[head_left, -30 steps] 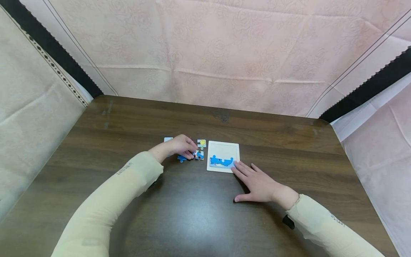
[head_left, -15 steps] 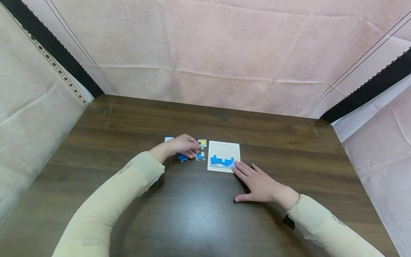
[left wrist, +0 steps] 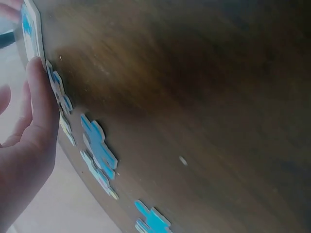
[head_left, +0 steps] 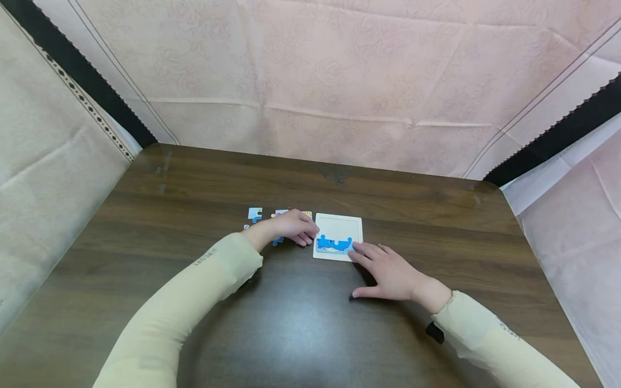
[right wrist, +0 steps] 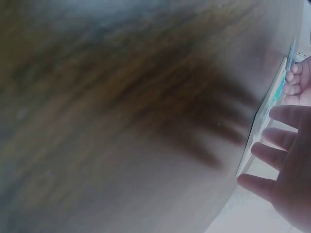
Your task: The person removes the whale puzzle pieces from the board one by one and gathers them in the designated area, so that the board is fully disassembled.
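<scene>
A white square puzzle board (head_left: pixel 338 225) lies flat on the table, a blue animal's lower part (head_left: pixel 335 245) filling its near half. Spread fingers of my right hand (head_left: pixel 395 275) touch its near right corner. My left hand (head_left: pixel 297 226) reaches over loose jigsaw pieces to the board's left edge. In the left wrist view its extended finger (left wrist: pixel 41 90) meets the board's edge, above a blue-and-white piece (left wrist: pixel 59 92) lying on the table. I see nothing pinched in that hand. Part of a yellow piece (head_left: pixel 308 214) shows behind it, and much of the other pieces is covered.
Left of the left hand lie a light-blue piece (head_left: pixel 254 213) and a pink-marked piece (head_left: pixel 280 212). A blue piece (head_left: pixel 277 241) peeks out below the wrist. The brown wooden table (head_left: pixel 291 323) ends at a pale patterned cloth (head_left: pixel 330 81) behind.
My left hand has moved right, from among the loose pieces to the board's left edge, uncovering pieces on the left. The right hand has shifted only slightly at the board's corner.
</scene>
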A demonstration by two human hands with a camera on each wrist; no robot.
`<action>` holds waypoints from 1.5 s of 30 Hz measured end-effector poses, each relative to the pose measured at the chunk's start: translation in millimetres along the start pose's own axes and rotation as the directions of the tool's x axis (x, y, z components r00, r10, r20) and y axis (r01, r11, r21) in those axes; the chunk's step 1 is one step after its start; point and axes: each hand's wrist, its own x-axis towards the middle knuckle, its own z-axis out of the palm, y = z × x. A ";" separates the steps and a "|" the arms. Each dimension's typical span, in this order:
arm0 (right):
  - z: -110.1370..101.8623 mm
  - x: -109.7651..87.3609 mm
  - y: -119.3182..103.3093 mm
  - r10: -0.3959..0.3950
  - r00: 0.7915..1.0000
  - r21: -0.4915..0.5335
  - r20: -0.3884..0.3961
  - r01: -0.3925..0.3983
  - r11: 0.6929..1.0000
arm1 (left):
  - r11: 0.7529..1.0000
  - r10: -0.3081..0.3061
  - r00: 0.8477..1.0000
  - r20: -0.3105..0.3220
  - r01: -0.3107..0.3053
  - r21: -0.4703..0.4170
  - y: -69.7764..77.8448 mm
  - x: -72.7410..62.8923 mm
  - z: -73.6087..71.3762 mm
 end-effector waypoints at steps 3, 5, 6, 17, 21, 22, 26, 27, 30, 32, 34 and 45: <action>0.1 2.5 -3.3 -0.019 0.999 -0.005 -0.026 0.019 1.000 | 1.000 -0.001 1.000 0.009 0.001 -0.003 0.5 0.5 1.1; 1.1 4.1 -5.3 -0.033 0.999 -0.006 -0.026 0.033 0.999 | 1.000 -0.001 1.000 0.008 0.001 -0.005 0.7 0.2 1.3; 1.8 4.9 -6.1 -0.039 0.999 -0.006 -0.021 0.039 0.999 | 1.000 -0.004 1.000 0.007 0.004 -0.007 0.8 0.1 1.3; 11.2 8.3 -5.7 -0.033 0.999 -0.030 0.025 0.034 0.999 | 1.000 0.000 1.000 0.010 0.000 -0.008 0.0 2.4 1.5; 10.7 8.6 -5.2 -0.034 0.999 -0.030 0.029 0.035 0.999 | 1.000 0.008 1.000 0.004 -0.008 0.004 2.1 2.1 3.1; 10.5 8.6 -5.2 -0.033 0.999 -0.030 0.032 0.034 0.999 | 1.000 0.008 1.000 0.001 -0.008 0.004 2.5 2.1 3.7; 9.7 8.1 -5.8 -0.034 0.999 -0.022 0.034 0.035 0.999 | 1.000 0.011 1.000 -0.001 -0.011 0.009 2.8 3.6 6.1; 9.5 7.9 -6.0 -0.034 0.999 -0.022 0.034 0.035 0.999 | 1.000 0.013 1.000 -0.001 -0.013 0.018 2.7 4.0 6.8; 9.0 7.1 -6.7 -0.036 0.999 -0.021 0.035 0.037 0.999 | 0.998 0.019 1.000 0.001 -0.019 0.052 4.3 5.5 8.7; 8.4 7.3 -7.1 -0.034 0.999 -0.023 0.041 0.035 0.999 | 0.997 0.024 1.000 0.002 -0.024 0.073 6.5 5.9 9.8; 7.9 7.4 -7.3 -0.032 0.999 -0.025 0.045 0.033 0.999 | 0.997 0.023 1.000 -0.002 -0.023 0.074 9.7 6.1 11.2; 6.8 7.9 -7.5 -0.031 0.998 -0.024 0.054 0.032 0.999 | 0.998 -0.024 1.000 -0.020 0.025 0.057 14.6 8.7 16.4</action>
